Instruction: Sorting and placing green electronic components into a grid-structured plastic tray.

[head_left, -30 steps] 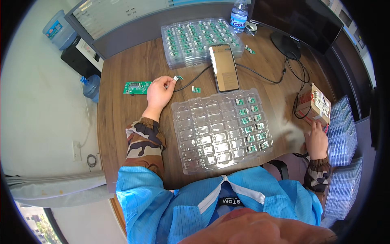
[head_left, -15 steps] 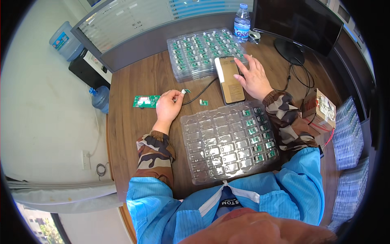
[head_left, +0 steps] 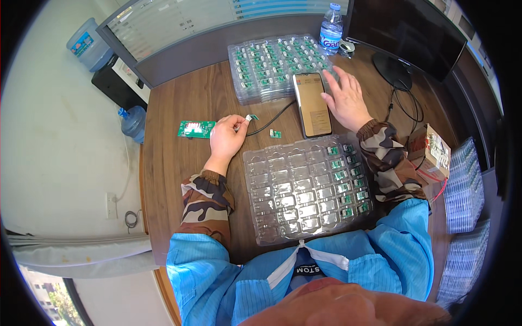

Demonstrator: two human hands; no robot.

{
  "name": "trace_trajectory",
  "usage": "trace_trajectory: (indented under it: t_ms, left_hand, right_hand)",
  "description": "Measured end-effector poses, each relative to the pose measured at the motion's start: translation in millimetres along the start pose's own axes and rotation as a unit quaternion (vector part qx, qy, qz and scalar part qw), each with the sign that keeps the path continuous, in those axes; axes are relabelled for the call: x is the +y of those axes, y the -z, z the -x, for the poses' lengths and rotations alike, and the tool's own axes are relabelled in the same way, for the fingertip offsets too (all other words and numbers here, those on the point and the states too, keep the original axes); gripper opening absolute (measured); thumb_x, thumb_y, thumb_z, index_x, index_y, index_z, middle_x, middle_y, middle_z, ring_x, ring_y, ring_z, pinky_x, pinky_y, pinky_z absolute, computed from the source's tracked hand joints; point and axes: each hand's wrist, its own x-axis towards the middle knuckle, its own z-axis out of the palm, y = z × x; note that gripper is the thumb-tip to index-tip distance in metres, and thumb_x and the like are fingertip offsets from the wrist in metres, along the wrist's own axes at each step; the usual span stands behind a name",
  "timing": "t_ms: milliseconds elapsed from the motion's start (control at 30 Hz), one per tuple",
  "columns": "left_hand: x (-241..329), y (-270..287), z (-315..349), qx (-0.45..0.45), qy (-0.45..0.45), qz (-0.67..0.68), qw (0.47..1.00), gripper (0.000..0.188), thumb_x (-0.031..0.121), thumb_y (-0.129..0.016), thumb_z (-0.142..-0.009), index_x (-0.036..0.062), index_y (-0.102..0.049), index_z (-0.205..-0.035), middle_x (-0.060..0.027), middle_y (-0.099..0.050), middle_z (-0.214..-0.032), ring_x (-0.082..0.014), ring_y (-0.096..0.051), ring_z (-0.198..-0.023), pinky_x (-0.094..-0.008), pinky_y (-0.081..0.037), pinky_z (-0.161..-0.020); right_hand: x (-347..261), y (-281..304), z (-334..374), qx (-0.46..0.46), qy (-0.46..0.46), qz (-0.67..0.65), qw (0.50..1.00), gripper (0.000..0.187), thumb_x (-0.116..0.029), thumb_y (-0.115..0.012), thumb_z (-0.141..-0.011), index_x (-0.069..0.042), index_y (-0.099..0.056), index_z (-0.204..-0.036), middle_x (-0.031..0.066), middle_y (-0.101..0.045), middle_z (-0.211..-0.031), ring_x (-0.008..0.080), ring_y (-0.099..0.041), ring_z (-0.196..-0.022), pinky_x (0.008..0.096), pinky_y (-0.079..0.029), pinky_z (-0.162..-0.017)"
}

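Water jug (head_left: 89,44) is resting on a dispenser (head_left: 111,81) at far left, and a second jug (head_left: 134,125) is standing lower, beside the brown surface (head_left: 166,185). A long green board (head_left: 190,130) is lying on the surface, its right end reaching to the left hand (head_left: 229,139). The left hand's grip is pinching a small board (head_left: 253,117), green with a white part, between thumb and forefinger, just above the surface. A black cable (head_left: 274,118) is running from beside this hand toward the phone. Farther back, a tray stack (head_left: 242,98) is carrying rows of small green boards. Nearer the person, a clear tray (head_left: 285,187) is lying flat, its two right-hand columns holding boards of the same kind. A loose board (head_left: 275,133) is lying between the left hand and the phone (head_left: 314,106), which is showing a lit screen. Behind, a bottle (head_left: 330,32) is standing upright. The right hand (head_left: 349,102) is holding nothing, its grip opening wide beside the phone's right edge; whether the thumb is touching it cannot be told. Farther right, a monitor (head_left: 405,32) is standing, a box (head_left: 431,152) is sitting near the surface's edge, and more clear trays (head_left: 464,187) are standing piled.
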Motion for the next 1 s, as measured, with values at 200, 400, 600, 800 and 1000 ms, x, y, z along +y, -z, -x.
trace_trajectory:
  t_ms: [200, 400, 600, 800, 1000]
  left_hand:
    - [-1, 2, -3, -0.002, -0.001, -0.004, 1.000, 0.014, 0.018, -0.063, -0.075, 0.0051, -0.060, -0.071, -0.0094, -0.057, -0.065, -0.0258, -0.056, -0.065, -0.0365, -0.043, -0.058]
    - [-1, 1, -4, -0.007, 0.003, -0.023, 1.000, 0.012, 0.019, -0.063, -0.075, 0.0073, -0.062, -0.072, -0.0075, -0.059, -0.070, -0.0242, -0.057, -0.068, -0.0362, -0.044, -0.059]
    - [-4, 1, -3, 0.002, -0.024, -0.035, 0.999, 0.015, 0.019, -0.064, -0.076, 0.0035, -0.062, -0.075, -0.0085, -0.059, -0.067, -0.0199, -0.056, -0.060, -0.0303, -0.043, -0.056]
    - [6, -4, -6, -0.008, -0.044, -0.024, 0.999, 0.015, 0.022, -0.063, -0.076, 0.0068, -0.061, -0.072, -0.0093, -0.058, -0.066, -0.0268, -0.057, -0.065, -0.0362, -0.043, -0.056]
    - [-13, 6, -2, -0.034, -0.009, -0.024, 0.999, 0.016, 0.018, -0.063, -0.079, 0.0017, -0.061, -0.075, -0.0105, -0.059, -0.068, -0.0211, -0.056, -0.060, -0.0309, -0.044, -0.057]
  right_hand:
    - [-21, 19, -16, 0.030, 0.073, -0.075, 0.994, 0.022, -0.010, -0.058, -0.076, -0.005, -0.058, -0.097, 0.0091, -0.056, -0.098, 0.0277, -0.050, -0.098, 0.0385, -0.042, -0.082]
    - [-73, 5, -18, -0.147, 0.175, -0.168, 0.959, 0.010, -0.014, -0.058, -0.076, -0.008, -0.062, -0.083, 0.0069, -0.060, -0.081, 0.0261, -0.058, -0.079, 0.0357, -0.048, -0.069]
    - [-106, -17, -15, -0.227, 0.187, -0.129, 0.947, 0.014, -0.018, -0.058, -0.075, -0.007, -0.061, -0.083, 0.0081, -0.058, -0.080, 0.0252, -0.059, -0.081, 0.0352, -0.048, -0.069]
    - [-94, -12, -13, -0.214, 0.164, -0.146, 0.952, 0.014, -0.018, -0.057, -0.076, -0.006, -0.057, -0.082, 0.0111, -0.061, -0.077, 0.0283, -0.060, -0.076, 0.0389, -0.048, -0.066]
    - [-98, 3, -13, -0.119, 0.141, -0.309, 0.933, 0.020, -0.022, -0.059, -0.078, -0.011, -0.056, -0.095, 0.0082, -0.059, -0.080, 0.0276, -0.059, -0.079, 0.0371, -0.047, -0.067]
